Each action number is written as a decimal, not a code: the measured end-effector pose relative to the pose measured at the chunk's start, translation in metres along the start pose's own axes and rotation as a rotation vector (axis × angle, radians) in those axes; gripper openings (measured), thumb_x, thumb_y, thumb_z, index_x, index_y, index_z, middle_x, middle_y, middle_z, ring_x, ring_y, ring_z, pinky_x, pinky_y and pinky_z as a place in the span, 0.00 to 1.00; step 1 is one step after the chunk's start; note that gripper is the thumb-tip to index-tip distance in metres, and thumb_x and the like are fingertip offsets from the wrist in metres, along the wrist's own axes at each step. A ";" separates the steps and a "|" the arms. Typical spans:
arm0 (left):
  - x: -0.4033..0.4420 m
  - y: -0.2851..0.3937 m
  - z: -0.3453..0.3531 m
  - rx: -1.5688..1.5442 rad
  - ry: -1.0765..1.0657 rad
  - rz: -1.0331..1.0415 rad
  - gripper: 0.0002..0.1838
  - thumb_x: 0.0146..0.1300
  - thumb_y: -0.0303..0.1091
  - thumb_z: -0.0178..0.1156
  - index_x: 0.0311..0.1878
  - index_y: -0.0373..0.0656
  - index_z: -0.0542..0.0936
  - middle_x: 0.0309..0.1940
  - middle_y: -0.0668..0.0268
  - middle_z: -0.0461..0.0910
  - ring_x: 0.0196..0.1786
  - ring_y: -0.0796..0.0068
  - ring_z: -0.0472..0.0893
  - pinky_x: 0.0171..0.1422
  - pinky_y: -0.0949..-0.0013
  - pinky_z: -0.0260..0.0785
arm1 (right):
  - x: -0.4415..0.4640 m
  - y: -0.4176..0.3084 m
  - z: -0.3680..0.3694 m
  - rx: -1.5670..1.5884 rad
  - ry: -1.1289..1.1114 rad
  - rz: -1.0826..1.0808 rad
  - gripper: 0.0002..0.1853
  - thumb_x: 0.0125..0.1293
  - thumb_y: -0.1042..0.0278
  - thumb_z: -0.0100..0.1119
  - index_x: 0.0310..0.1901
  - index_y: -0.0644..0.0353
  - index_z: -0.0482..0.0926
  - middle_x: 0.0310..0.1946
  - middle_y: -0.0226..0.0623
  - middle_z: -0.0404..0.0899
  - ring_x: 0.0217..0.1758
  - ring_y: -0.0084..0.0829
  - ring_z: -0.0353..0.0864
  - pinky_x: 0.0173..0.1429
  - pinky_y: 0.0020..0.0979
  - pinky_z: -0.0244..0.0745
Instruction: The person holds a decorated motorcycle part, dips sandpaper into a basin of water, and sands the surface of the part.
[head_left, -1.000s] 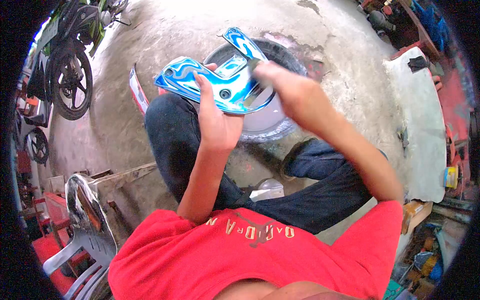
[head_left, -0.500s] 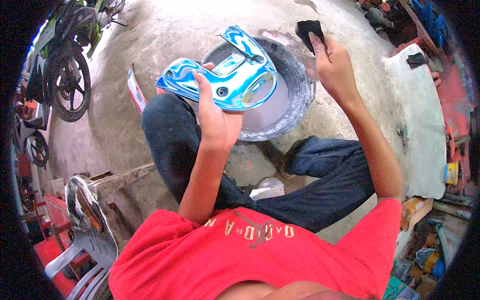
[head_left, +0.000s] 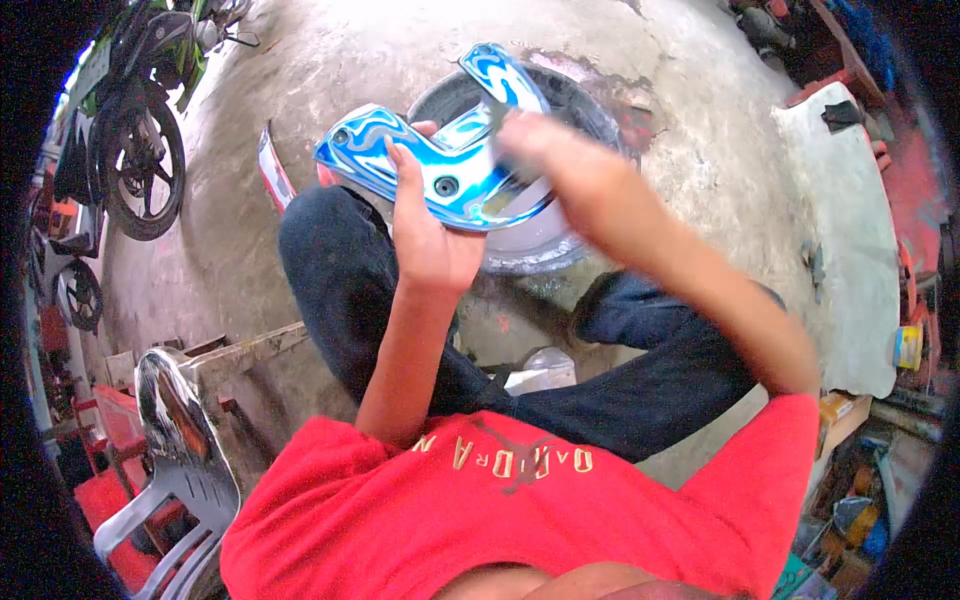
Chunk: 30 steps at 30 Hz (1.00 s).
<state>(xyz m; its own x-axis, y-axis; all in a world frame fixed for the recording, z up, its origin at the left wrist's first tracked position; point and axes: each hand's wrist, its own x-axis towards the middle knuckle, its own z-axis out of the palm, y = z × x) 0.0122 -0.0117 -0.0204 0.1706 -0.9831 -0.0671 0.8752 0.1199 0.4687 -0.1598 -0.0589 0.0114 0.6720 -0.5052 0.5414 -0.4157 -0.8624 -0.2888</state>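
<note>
My left hand [head_left: 432,225] holds a glossy blue-and-white swirl-patterned motorcycle fairing panel [head_left: 400,165] by its lower side, thumb on the face. The panel has a raised arm at its far end and round holes. My right hand [head_left: 570,165], smeared by motion, is at the panel's middle right. Its fingers pinch a small dark piece that looks like black sandpaper [head_left: 494,112], mostly hidden under them. Below the panel stands a round dark basin [head_left: 590,110] of cloudy grey water, partly covered by the panel and my right hand.
A red-and-white curved panel [head_left: 270,170] stands on the concrete floor at left. Motorcycle wheels [head_left: 145,175] are farther left. A plastic chair [head_left: 185,440] is near my left side. On the right, a pale board [head_left: 850,260] carries another black piece [head_left: 842,116].
My right hand has swung from beyond the basin's right side leftward onto the panel, with the black piece in its fingers. My left hand keeps its hold, and the panel has barely moved.
</note>
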 end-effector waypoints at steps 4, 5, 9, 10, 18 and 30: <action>-0.001 0.004 -0.005 -0.034 -0.064 -0.011 0.21 0.76 0.52 0.43 0.57 0.46 0.69 0.55 0.57 0.76 0.60 0.60 0.77 0.66 0.51 0.68 | -0.001 -0.023 -0.009 0.023 -0.128 -0.119 0.24 0.61 0.79 0.49 0.62 0.64 0.72 0.63 0.50 0.73 0.67 0.44 0.73 0.69 0.38 0.69; -0.002 0.002 0.001 -0.054 -0.043 -0.005 0.21 0.76 0.52 0.43 0.57 0.46 0.69 0.55 0.57 0.76 0.59 0.59 0.77 0.65 0.51 0.70 | 0.003 -0.010 -0.013 0.046 -0.161 0.078 0.25 0.61 0.79 0.50 0.62 0.64 0.72 0.63 0.50 0.73 0.68 0.44 0.72 0.69 0.39 0.69; -0.003 0.000 0.003 -0.006 -0.033 -0.008 0.21 0.76 0.53 0.43 0.58 0.46 0.69 0.56 0.57 0.76 0.59 0.60 0.77 0.66 0.52 0.68 | 0.000 -0.012 -0.011 0.013 -0.097 0.069 0.24 0.61 0.79 0.51 0.61 0.62 0.74 0.60 0.51 0.75 0.64 0.44 0.76 0.67 0.37 0.71; -0.002 0.000 0.001 -0.004 -0.031 -0.028 0.21 0.76 0.53 0.43 0.58 0.47 0.69 0.56 0.57 0.76 0.59 0.60 0.77 0.66 0.53 0.68 | -0.003 -0.027 -0.007 0.025 -0.084 -0.049 0.23 0.62 0.79 0.52 0.61 0.62 0.74 0.60 0.51 0.75 0.63 0.44 0.77 0.66 0.36 0.72; -0.001 -0.006 0.005 0.006 0.007 0.001 0.21 0.76 0.52 0.43 0.59 0.47 0.68 0.56 0.59 0.76 0.59 0.62 0.77 0.66 0.54 0.68 | -0.004 -0.013 -0.006 0.028 -0.114 0.081 0.24 0.60 0.79 0.49 0.60 0.62 0.74 0.60 0.51 0.75 0.65 0.45 0.75 0.68 0.37 0.70; -0.005 -0.007 0.003 -0.034 0.009 0.059 0.18 0.76 0.51 0.43 0.58 0.49 0.67 0.57 0.59 0.76 0.60 0.63 0.77 0.66 0.54 0.68 | -0.005 -0.025 -0.005 -0.028 -0.114 -0.105 0.24 0.61 0.78 0.50 0.61 0.67 0.72 0.62 0.51 0.74 0.68 0.44 0.72 0.70 0.39 0.69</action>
<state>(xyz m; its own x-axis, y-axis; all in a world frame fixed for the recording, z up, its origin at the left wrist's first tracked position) 0.0039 -0.0078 -0.0202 0.2258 -0.9730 -0.0482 0.8784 0.1820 0.4419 -0.1553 -0.0346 0.0201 0.7776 -0.4135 0.4736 -0.3549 -0.9105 -0.2122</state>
